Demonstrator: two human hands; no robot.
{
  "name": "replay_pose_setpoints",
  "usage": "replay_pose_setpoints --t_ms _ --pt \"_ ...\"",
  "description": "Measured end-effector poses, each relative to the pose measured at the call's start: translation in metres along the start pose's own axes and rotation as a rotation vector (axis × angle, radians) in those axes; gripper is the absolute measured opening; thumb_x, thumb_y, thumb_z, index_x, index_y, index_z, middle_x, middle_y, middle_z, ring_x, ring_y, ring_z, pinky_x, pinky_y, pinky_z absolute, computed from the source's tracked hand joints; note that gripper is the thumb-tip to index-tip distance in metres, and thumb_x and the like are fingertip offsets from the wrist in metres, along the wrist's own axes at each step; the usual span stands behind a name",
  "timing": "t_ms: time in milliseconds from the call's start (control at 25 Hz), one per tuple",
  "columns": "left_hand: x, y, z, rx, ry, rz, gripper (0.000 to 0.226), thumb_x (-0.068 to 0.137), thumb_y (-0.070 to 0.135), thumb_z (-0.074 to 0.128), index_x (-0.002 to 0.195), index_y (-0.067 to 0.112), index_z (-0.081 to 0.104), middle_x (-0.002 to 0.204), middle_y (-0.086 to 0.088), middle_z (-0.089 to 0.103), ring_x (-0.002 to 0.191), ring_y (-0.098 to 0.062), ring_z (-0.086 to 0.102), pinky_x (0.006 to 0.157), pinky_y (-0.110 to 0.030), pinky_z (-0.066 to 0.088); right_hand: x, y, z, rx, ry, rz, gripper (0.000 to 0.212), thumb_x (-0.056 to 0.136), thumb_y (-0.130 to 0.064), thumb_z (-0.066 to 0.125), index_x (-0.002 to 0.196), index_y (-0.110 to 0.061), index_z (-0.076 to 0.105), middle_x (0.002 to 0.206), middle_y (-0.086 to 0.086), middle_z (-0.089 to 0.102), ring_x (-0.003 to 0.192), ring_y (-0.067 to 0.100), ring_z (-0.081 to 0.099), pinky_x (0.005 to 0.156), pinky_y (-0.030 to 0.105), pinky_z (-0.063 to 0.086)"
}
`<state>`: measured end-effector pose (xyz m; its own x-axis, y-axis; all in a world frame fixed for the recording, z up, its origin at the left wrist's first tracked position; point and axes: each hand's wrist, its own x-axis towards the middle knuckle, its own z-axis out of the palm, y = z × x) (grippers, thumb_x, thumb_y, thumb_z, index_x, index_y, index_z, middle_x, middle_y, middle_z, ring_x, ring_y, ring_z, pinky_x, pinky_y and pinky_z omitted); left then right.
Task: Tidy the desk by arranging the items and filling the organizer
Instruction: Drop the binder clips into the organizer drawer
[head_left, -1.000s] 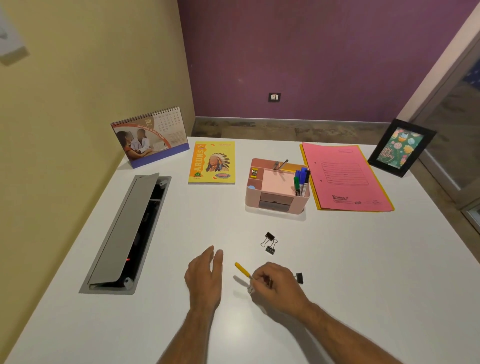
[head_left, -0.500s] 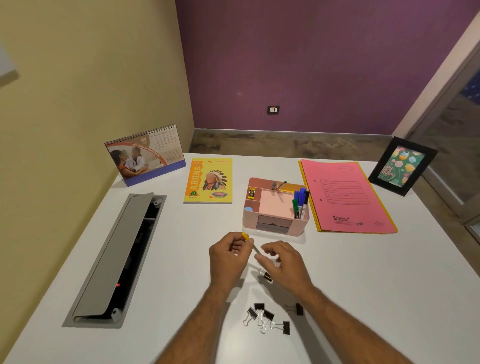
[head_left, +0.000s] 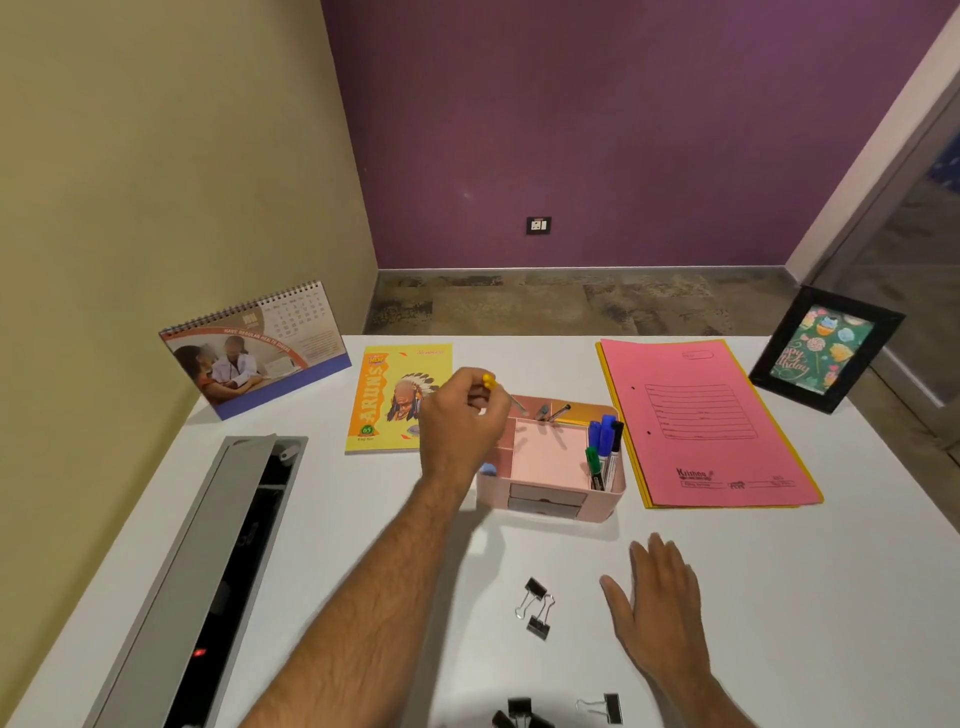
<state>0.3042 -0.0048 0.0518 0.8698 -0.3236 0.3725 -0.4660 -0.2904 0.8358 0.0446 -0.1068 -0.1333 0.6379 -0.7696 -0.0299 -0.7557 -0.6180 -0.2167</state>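
A yellow-handled tool (head_left: 489, 383), passed from the right hand moments earlier, is pinched in the left hand (head_left: 460, 426) over the pink organizer (head_left: 550, 512) mid-desk; the right hand (head_left: 655, 603), fingers spread, has been lowered near the binder clips (head_left: 535, 608) awaiting collection.

Two bare forearms, dusted with dark hair, end in the left hand (head_left: 457, 426) and right hand (head_left: 657, 608); no sleeves, rings or watch visible.

An office: a white desk (head_left: 332, 509) with a built-in cable hatch (head_left: 208, 571), a spiral desk calendar (head_left: 254, 348), a pink file folder (head_left: 706, 421), a pink desk organizer (head_left: 550, 504) holding markers (head_left: 602, 447), and scattered binder clips (head_left: 535, 608).
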Motion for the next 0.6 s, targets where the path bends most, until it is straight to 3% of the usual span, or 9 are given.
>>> replay_pose_setpoints --t_ms 80,160,280,480,600 --pt "0.018 -0.004 0.010 0.055 -0.001 0.010 0.010 0.081 0.016 0.069 0.090 0.013 0.073 0.069 0.009 0.067 0.062 0.002 0.061 0.060 -0.002 0.041 0.001 0.002 0.006 -0.037 -0.025 0.012 0.084 0.091 -0.068 0.016 0.136 -0.008 0.055 0.149 0.019 0.045 0.139 0.038 0.040 0.114 0.053 0.028" --pt "0.030 -0.011 0.020 0.108 -0.044 -0.014 0.012 0.083 0.020 0.067 0.092 0.014 0.072 0.076 0.005 0.072 0.068 -0.008 0.065 0.064 -0.017 0.051 0.001 0.004 0.011 -0.059 -0.041 0.011 0.079 0.091 -0.066 0.023 0.137 -0.010 0.054 0.151 0.017 0.043 0.141 0.037 0.038 0.117 0.051 0.022" --pt "0.038 -0.025 0.033 0.210 -0.149 -0.108 0.015 0.084 0.025 0.064 0.095 0.017 0.071 0.083 0.003 0.073 0.075 -0.016 0.066 0.070 -0.028 0.054 0.001 0.006 0.015 -0.063 -0.045 0.013 0.076 0.092 -0.064 0.025 0.139 -0.011 0.053 0.153 0.016 0.040 0.142 0.036 0.036 0.118 0.046 0.012" --pt "0.033 -0.048 0.053 0.360 -0.344 -0.175 0.023 0.086 0.029 0.061 0.102 0.019 0.074 0.099 -0.002 0.072 0.092 -0.021 0.062 0.079 -0.036 0.055 0.001 0.005 0.013 -0.051 -0.026 0.011 0.079 0.093 -0.066 0.018 0.139 -0.012 0.053 0.153 0.015 0.041 0.142 0.035 0.036 0.118 0.045 0.012" --pt "0.027 -0.057 0.061 0.516 -0.410 -0.165 0.030 0.092 0.035 0.059 0.114 0.021 0.072 0.114 -0.007 0.060 0.107 -0.025 0.053 0.083 -0.040 0.050 0.001 0.003 0.012 -0.042 -0.036 0.027 0.081 0.092 -0.068 0.016 0.140 -0.014 0.052 0.155 0.014 0.039 0.144 0.034 0.033 0.119 0.046 0.013"
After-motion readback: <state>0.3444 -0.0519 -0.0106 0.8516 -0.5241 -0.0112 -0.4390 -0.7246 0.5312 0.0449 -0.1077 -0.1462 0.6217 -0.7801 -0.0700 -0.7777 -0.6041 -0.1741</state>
